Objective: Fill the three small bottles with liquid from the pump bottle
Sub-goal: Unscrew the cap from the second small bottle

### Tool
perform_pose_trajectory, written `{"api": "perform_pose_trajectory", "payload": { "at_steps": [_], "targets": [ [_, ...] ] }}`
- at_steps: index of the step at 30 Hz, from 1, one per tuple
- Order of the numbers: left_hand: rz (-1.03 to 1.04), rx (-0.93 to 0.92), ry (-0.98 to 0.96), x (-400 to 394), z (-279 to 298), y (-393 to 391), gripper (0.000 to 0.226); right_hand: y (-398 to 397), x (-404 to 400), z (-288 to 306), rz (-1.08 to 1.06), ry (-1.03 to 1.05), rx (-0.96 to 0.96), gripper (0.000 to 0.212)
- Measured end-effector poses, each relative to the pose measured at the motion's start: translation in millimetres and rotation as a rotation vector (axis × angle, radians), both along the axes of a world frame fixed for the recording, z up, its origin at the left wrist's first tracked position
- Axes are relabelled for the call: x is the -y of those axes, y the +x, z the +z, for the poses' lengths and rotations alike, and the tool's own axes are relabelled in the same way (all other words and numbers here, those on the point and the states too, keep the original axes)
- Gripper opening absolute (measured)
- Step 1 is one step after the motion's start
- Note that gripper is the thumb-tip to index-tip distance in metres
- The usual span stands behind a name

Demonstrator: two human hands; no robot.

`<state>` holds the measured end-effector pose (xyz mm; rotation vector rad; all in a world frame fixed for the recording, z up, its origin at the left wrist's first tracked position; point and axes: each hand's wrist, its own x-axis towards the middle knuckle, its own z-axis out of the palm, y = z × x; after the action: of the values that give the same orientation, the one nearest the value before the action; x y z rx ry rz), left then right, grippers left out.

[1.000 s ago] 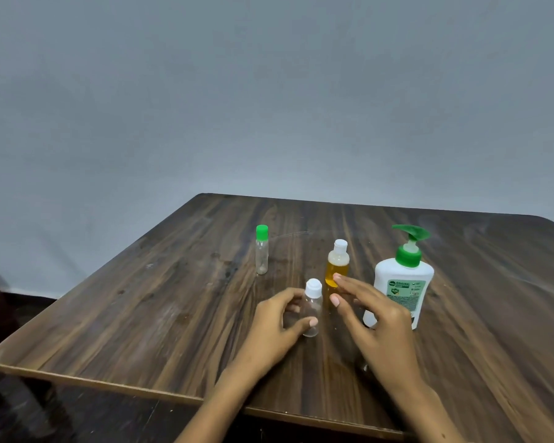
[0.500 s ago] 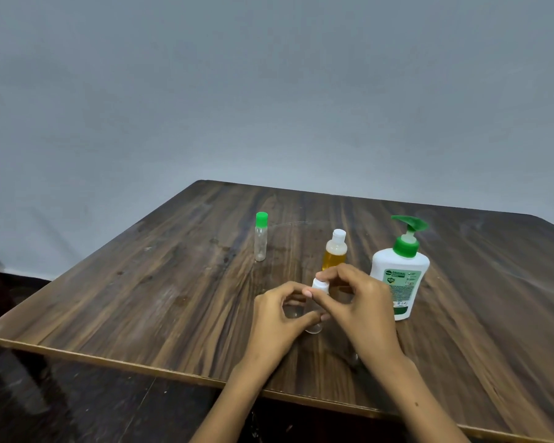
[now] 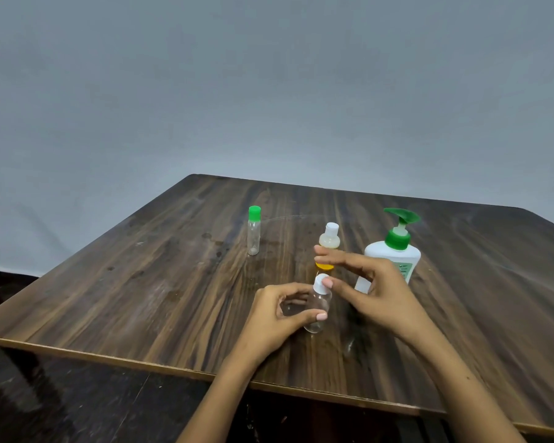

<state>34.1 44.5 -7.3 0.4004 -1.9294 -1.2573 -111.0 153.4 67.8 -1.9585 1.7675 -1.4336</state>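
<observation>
arms: I see two bare forearms, no sleeves in view | left hand [image 3: 279, 318]: no rings, no glove, no wristband | right hand [image 3: 376, 292]: no rings, no glove, no watch | nails: short, pale, unpainted as far as I can tell
</observation>
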Motion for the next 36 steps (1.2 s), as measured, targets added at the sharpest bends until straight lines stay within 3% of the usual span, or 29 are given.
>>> {"api": "perform_pose_trajectory", "payload": {
  "at_steps": [2,4,6,9,11,14,16,19,23,25,28,30,33,36],
  "targets": [
    [0.004,0.004,-0.013,0.2,-0.1,0.6,0.032,3.0,2.0,0.1,-0.168,-0.054,-0.149,0.028],
    [0.009,0.008,-0.017,0.6,-0.6,1.2,0.033,3.9,4.4,2.3,-0.182,-0.038,-0.257,0.024],
    [-0.003,0.01,-0.003,-0.1,-0.1,1.2,0.035,0.1,4.4,8.0,-0.051,0.049,-0.23,0.011],
    [-0.015,0.007,0.012,-0.6,-0.3,0.5,0.039,-4.8,-0.3,17.9,0.067,0.179,-0.133,0.028],
    [-0.014,0.002,0.017,-0.3,-0.7,0.0,0.036,-3.2,1.7,14.9,-0.028,0.128,-0.203,0.02],
    [0.017,-0.003,0.013,0.4,-1.2,0.2,0.032,4.0,5.8,9.2,-0.168,0.093,-0.416,0.025],
    [0.006,-0.007,-0.002,0.3,-0.3,0.7,0.033,0.4,6.8,11.5,-0.067,0.095,-0.381,0.013],
    [-0.005,0.001,-0.006,0.4,-0.1,0.1,0.03,-1.7,2.7,19.3,0.031,0.175,-0.291,0.029],
    [0.003,-0.003,-0.002,0.5,-0.7,0.6,0.031,6.7,8.9,11.3,-0.221,0.171,-0.552,0.029],
    [0.006,-0.009,0.003,-1.4,1.3,1.1,0.031,3.6,11.4,12.5,-0.16,0.172,-0.514,0.014],
    [0.001,-0.008,-0.001,-1.9,1.6,0.5,0.028,-1.2,7.3,23.5,-0.028,0.275,-0.396,0.038],
    [0.003,-0.007,0.003,-2.1,2.3,1.5,0.027,2.5,6.4,26.7,-0.121,0.287,-0.503,0.045],
    [0.02,-0.002,-0.016,-1.6,1.6,1.7,0.028,13.2,9.2,26.0,-0.287,0.278,-0.716,0.031],
    [0.044,-0.016,0.021,-3.5,3.5,1.6,0.038,10.7,12.5,25.8,-0.26,0.246,-0.686,0.021]
  ]
}}
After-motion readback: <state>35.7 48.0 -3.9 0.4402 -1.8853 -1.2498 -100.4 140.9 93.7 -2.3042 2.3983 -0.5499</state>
